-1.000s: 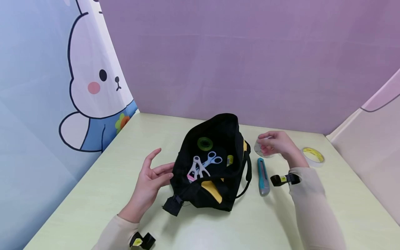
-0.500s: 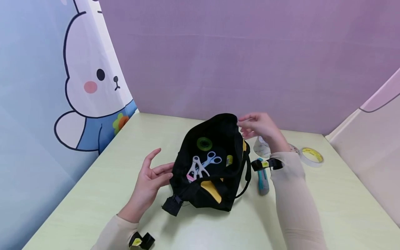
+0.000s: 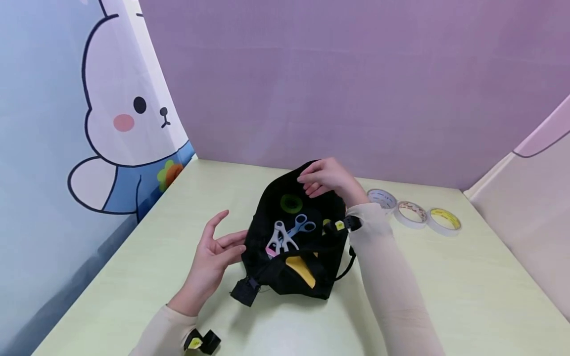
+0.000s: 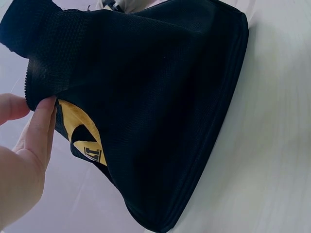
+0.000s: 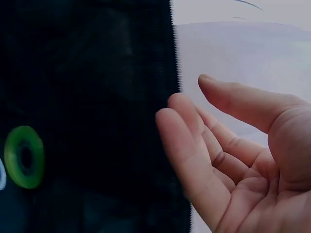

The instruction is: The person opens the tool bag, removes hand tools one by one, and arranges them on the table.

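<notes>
A black zippered bag (image 3: 262,222) with yellow panels stands gaping in the middle of the table. My left hand (image 3: 206,264) lightly pinches its left rim between thumb and finger; in the left wrist view the fingers (image 4: 41,126) overlap the rim's corner. My right hand (image 3: 327,179) hangs at the bag's far side, its fingers loosely bent and holding nothing. Inside the bag are a green roll of tape (image 5: 10,167), blue-handled scissors (image 3: 306,225) and a white-handled tool (image 3: 279,238) with a pink part, whose kind is unclear.
To the right, three clear tape rolls lie in a row: the nearest roll to the bag (image 3: 383,198), a middle roll (image 3: 412,214) and a yellow-cored roll (image 3: 444,221). The purple backdrop (image 3: 267,99) rises behind the table (image 3: 467,287). The right sleeve covers the utility knife's spot.
My right hand has moved left from the tape rolls to the bag's far rim, uncovering the rolls. Its sleeve now hides the blue-grey utility knife. My left hand stays put.
</notes>
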`<state>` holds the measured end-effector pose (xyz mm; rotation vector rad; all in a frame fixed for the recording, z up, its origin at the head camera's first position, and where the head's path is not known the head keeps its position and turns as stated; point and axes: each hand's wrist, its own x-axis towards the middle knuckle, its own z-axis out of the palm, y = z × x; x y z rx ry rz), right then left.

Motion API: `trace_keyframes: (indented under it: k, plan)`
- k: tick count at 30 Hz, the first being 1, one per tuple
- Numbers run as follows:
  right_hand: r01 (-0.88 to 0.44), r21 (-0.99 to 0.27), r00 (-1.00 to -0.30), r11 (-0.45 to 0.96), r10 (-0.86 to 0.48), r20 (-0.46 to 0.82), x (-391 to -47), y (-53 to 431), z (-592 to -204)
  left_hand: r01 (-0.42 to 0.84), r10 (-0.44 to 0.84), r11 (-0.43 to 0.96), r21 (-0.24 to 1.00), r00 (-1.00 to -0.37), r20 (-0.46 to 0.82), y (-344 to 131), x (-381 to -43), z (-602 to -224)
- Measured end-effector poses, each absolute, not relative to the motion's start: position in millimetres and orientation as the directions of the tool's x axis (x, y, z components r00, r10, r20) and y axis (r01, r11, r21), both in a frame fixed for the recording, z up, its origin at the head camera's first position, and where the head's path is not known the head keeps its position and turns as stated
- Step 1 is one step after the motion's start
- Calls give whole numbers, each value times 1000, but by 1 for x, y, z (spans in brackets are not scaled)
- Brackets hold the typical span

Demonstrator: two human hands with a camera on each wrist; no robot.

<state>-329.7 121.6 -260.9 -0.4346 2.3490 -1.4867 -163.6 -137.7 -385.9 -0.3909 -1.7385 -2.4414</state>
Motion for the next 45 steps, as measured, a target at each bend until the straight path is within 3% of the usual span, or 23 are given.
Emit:
trace_keyframes:
  k: [16,29,45]
  plan:
    - [-49,-727,-836,685,-427,-346,-338,78,-322,244,40,-314,918,-962,269,-139,-163,-385]
    - [39,-703,-786,710,-413,-461,-340,73,-352,244,43,-324,914,-961,272,-139,-164,-387]
    - [51,-715,-804,698,-395,-443,-335,68,-368,242,25,-321,916,-964,263,-138,-158,-383]
